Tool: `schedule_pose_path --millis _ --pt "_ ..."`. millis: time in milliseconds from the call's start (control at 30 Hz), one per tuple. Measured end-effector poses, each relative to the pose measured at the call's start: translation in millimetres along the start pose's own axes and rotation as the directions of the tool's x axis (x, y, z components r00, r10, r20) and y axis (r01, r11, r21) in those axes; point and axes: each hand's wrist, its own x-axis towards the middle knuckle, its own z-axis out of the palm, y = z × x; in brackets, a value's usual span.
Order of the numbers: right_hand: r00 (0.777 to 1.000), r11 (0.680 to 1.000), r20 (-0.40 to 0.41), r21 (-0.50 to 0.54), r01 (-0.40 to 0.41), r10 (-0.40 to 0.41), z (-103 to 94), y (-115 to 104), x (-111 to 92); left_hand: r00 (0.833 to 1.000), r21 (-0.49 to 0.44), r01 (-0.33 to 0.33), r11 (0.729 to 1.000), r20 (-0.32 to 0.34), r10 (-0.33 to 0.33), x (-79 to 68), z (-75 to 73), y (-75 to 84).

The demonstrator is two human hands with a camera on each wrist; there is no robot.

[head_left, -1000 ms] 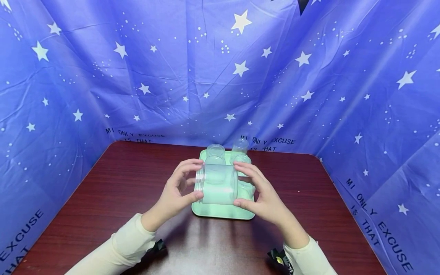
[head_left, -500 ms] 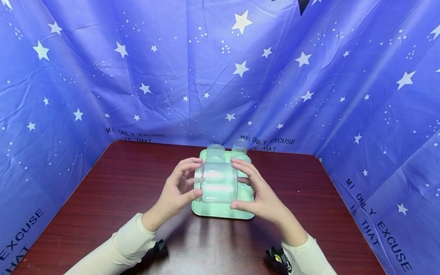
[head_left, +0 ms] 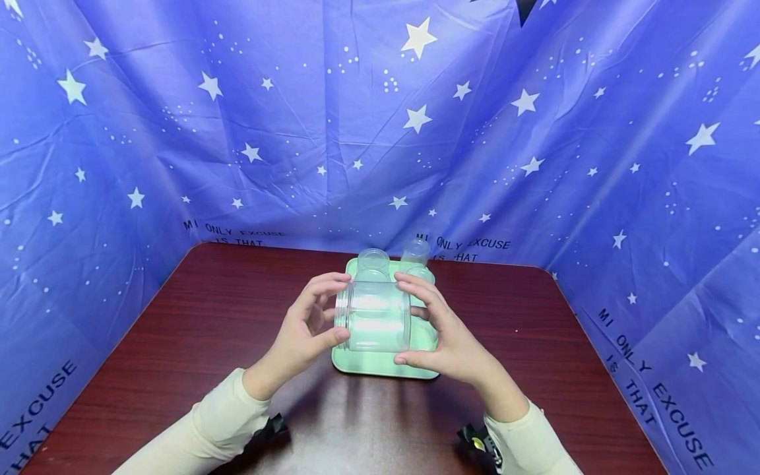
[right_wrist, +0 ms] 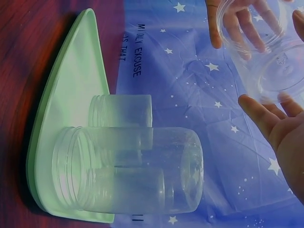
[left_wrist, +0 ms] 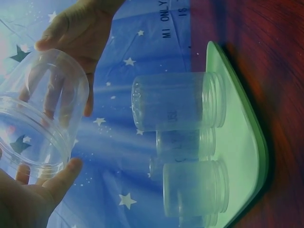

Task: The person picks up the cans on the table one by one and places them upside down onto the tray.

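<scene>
A clear plastic jar [head_left: 379,316] is held on its side above the green tray [head_left: 384,367]. Its threaded mouth points left, its base right. At the mouth end my left hand [head_left: 309,318] grips the rim, fingertips on top and thumb below. My right hand [head_left: 454,336] spans the base end, with fingertips along the upper edge and the thumb at the lower edge. On the tray, several more clear jars stand mouth down, such as the large jar [right_wrist: 137,168] in the right wrist view and a smaller jar [left_wrist: 192,187] in the left wrist view. The held jar partly covers them in the head view.
The dark red wooden table [head_left: 225,316] lies under the tray. A blue curtain [head_left: 332,132] with white stars surrounds its back and sides. Black straps with fittings [head_left: 477,443] are at both wrists, below the cream sleeves.
The right hand has slid slightly left along the jar. The jar itself has shifted a little left, while the left hand has hardly moved. The tray and standing jars stay put.
</scene>
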Motion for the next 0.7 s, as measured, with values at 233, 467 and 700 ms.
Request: schedule_pose_path --millis 233,467,700 --pt "0.999 0.999 -0.032 0.02 0.04 -0.04 2.5 1 2 1.0 0.002 0.003 1.0 0.024 -0.003 -0.9 -2.8 1.5" --pt "0.998 0.998 -0.039 0.026 0.06 -0.059 4.6 2 1 0.998 0.017 0.031 0.999 0.053 -0.031 -3.0 -7.0 3.7" --pt "0.996 0.996 -0.041 0.033 0.082 -0.081 6.0 4 1 0.994 0.014 0.069 0.998 0.078 -0.07 -4.3 -11.2 5.9"
